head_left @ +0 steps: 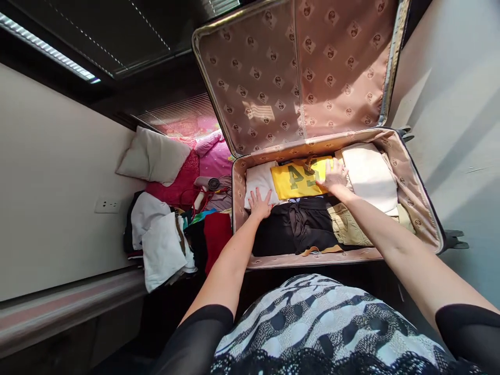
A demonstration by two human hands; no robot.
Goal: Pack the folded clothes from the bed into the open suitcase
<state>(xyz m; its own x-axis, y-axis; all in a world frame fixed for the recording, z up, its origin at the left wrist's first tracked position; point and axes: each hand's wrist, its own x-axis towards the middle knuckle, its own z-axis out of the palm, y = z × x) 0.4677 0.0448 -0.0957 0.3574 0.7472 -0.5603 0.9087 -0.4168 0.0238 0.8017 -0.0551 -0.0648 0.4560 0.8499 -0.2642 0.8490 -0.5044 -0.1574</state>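
Observation:
Before me lies an open suitcase (424, 208) with a pink patterned lining, packed with folded clothes. My left hand (261, 204) rests with spread fingers on a folded white garment (260, 179) at the left end. My right hand (334, 177) lies flat, fingers apart, on the right end of a folded yellow shirt (291, 179) with dark digits. Right of it is a cream folded garment (369, 174). Along the near side sit black folded clothing (281, 229) and khaki trousers (347, 225), the latter partly hidden by my right forearm.
The raised suitcase lid (273, 78) leans back at the far side. To the left are a pile of white clothes (164, 245), a red cloth (217, 239), a hair dryer (213, 184) and a pale pillow (156, 156). Walls stand on both sides; the left has a socket (107, 205).

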